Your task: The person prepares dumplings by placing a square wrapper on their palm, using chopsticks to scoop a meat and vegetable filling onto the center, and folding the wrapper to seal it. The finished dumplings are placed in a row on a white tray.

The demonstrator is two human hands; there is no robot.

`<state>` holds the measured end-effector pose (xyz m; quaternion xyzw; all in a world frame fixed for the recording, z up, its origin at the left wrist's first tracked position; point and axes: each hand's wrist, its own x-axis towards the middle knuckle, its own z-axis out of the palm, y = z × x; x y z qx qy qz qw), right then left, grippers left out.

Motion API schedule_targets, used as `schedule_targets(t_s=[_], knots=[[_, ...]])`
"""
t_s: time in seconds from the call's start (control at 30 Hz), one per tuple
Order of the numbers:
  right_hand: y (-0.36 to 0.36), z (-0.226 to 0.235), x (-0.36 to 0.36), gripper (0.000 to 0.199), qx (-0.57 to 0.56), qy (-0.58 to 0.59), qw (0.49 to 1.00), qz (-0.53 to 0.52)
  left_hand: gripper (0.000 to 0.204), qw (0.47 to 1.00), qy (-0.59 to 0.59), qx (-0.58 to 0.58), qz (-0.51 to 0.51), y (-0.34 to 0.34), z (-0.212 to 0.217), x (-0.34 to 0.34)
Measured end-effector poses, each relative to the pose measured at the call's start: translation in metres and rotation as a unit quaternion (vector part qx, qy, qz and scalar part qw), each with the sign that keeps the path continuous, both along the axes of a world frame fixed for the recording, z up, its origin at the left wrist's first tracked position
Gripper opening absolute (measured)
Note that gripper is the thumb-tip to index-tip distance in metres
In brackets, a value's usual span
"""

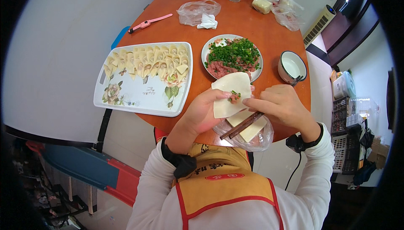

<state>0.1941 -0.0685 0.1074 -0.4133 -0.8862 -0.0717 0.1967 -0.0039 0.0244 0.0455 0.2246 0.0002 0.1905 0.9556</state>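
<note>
At the centre of the frame my left hand (202, 114) carries a wonton wrapper (229, 93) with a dab of meat filling (234, 98), fingers curled under it. My right hand (280, 105) pinches dark chopsticks (242, 124). If I tilt the palm, I think the filling may slide off onto the bench (248, 23).

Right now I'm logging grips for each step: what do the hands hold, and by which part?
The left hand cradles a wrapper with filling from underneath, in its palm. The right hand holds chopsticks near their upper end.
</note>
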Motion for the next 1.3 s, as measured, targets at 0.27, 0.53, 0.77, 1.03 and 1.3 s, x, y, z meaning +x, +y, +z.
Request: schedule_targets(t_s=[0.27, 0.53, 0.77, 1.03, 1.3], knots=[[0.017, 0.003, -0.004, 0.027, -0.073, 0.146, 0.986, 0.022, 0.054, 0.980, 0.050, 0.192, -0.015, -0.016, -0.003, 0.006], [0.032, 0.010, -0.007, 0.025, -0.142, 0.169, 0.975, 0.018, 0.037, 0.957, 0.150, 0.249, -0.001, -0.029, -0.019, 0.019], [0.026, 0.017, 0.001, 0.026, -0.272, 0.163, 0.947, -0.047, 0.036, 0.888, 0.195, 0.414, -0.044, -0.020, -0.013, 0.022], [0.015, 0.013, 0.063, 0.023, -0.150, 0.158, 0.941, -0.259, 0.039, 0.960, 0.160, 0.218, -0.070, -0.023, -0.011, 0.050], [0.001, -0.022, 0.155, 0.014, -0.071, -0.165, 0.852, -0.492, 0.035, 0.982, 0.145, 0.121, -0.012, -0.016, -0.016, 0.054]])
